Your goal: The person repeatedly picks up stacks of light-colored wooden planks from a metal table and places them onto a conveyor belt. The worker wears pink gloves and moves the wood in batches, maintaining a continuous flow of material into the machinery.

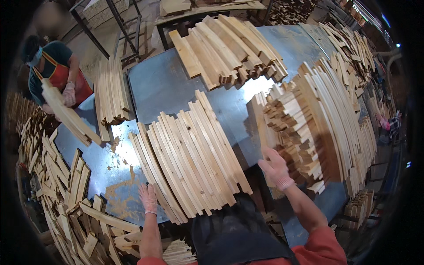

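Note:
A row of pale wooden strips (194,161) lies side by side in front of me on the metal table, its ends uneven. My left hand (148,198), in a light knit glove, is beside the row's left edge with its fingers stretched out, holding nothing. To the right of the row, a wooden board (258,123) stands against a stack of strips (296,126) whose staggered ends face me. My right hand (276,168), gloved too and a little blurred, is closed around the near part of that board; some of its fingers are hidden.
More strips (227,51) are piled at the table's (154,84) far side. A bundle (111,90) stands at the left, near a co-worker (59,73) holding several strips (68,112). Loose offcuts (75,194) heap up along the left; further pieces (349,48) lie at far right.

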